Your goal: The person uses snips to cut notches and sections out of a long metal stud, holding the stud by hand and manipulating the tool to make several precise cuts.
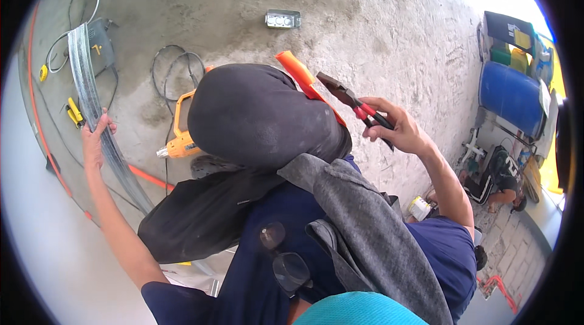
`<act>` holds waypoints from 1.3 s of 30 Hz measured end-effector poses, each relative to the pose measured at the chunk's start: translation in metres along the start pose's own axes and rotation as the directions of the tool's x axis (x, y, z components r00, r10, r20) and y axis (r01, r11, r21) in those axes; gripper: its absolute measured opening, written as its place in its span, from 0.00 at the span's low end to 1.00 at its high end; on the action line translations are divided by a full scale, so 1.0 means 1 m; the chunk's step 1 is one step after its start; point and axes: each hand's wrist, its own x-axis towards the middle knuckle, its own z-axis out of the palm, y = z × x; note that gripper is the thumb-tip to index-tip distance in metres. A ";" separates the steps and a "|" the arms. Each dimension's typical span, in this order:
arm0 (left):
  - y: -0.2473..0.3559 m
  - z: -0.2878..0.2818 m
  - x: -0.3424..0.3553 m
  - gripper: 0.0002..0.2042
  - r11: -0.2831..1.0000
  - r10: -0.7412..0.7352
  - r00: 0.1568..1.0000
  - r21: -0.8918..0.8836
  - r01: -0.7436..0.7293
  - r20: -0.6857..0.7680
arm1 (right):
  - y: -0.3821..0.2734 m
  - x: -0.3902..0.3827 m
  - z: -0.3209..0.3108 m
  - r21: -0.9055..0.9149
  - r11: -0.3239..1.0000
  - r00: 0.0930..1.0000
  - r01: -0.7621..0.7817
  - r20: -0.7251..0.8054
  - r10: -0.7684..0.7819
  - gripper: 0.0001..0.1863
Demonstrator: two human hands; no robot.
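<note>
My left hand [97, 141] is closed around a long, grey, ribbed metal channel [87, 75], which slants down beside my bent leg. My right hand [396, 125] grips pliers [367, 112] with red and black handles, their dark jaws pointing up and left. Just left of the jaws, an orange pipe [296, 70] leans by my knee, its lower part partly hidden. A yellow heat gun [180, 142] lies on the floor left of the knee. Near my left hand are yellow-handled pliers [74, 113].
A metal electrical box [283, 19] sits on the rough concrete floor ahead. Cables [163, 72] loop across the floor, and a grey case [102, 45] stands behind the channel. At right are a blue barrel [511, 98] and a crouching person [504, 173]. Glasses [291, 271] hang at my shirt.
</note>
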 end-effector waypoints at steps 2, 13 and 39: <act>0.004 0.000 -0.002 0.21 0.999 0.034 0.999 0.005 -0.034 0.001 | 0.007 -0.002 -0.002 0.132 0.991 0.997 0.032 0.071 -0.041 0.41; 0.013 0.007 -0.010 0.22 0.999 0.005 1.000 0.034 -0.005 -0.005 | 0.033 0.000 -0.001 0.255 0.966 0.960 -0.044 0.280 -0.030 0.48; 0.019 0.010 -0.012 0.22 0.997 0.028 1.000 0.066 -0.028 -0.008 | 0.045 0.050 0.030 -0.146 0.917 0.925 0.372 -0.021 -0.379 0.22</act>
